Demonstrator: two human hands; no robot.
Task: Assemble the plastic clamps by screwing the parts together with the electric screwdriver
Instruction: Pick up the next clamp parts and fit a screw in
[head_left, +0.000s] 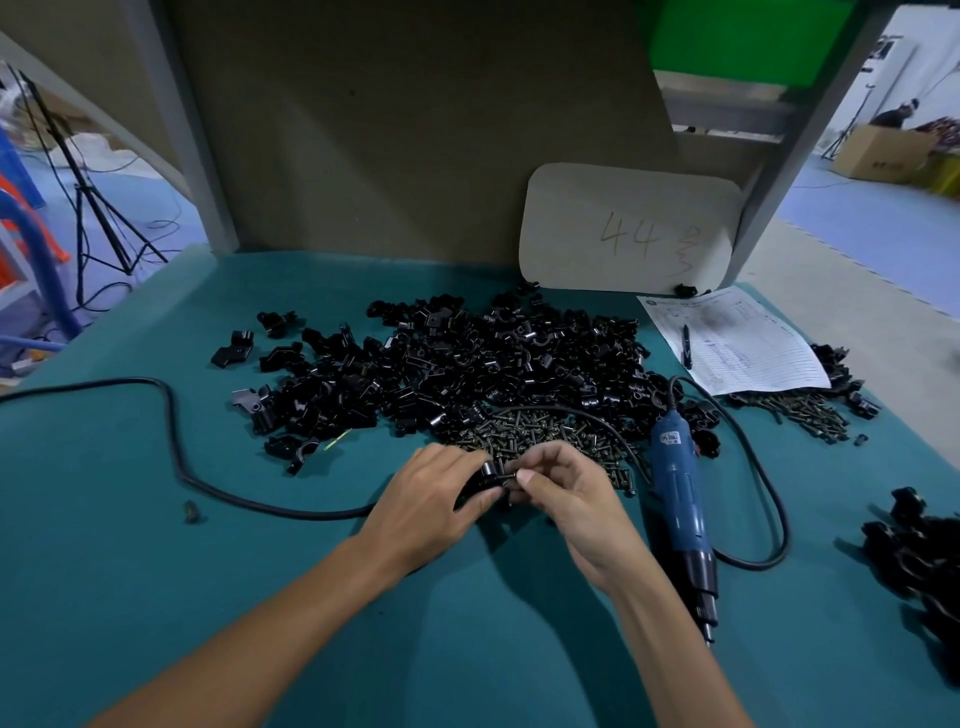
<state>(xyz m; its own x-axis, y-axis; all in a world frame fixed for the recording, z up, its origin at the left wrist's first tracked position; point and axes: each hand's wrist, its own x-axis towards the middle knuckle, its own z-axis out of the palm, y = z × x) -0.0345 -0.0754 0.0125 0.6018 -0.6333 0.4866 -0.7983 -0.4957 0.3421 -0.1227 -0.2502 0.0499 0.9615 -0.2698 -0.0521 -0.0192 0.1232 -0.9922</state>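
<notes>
My left hand (434, 493) grips a black plastic clamp part (491, 474) just above the teal table. My right hand (563, 491) meets it from the right, its thumb and fingers pinching a small screw (511, 476) at the clamp's side. A big heap of loose black clamp parts (457, 364) lies behind my hands. A pile of dark screws (540, 434) sits right behind my fingers. The blue electric screwdriver (680, 499) lies on the table to the right of my right hand, tip pointing toward me, with nobody holding it.
The screwdriver's black cable (176, 457) loops across the left of the table (130, 571). A paper form with a pen (737, 343) lies at the back right beside more screws (800, 415). A heap of black clamps (919, 561) lies at the right edge. A card marked 44 (628, 228) leans on the back wall.
</notes>
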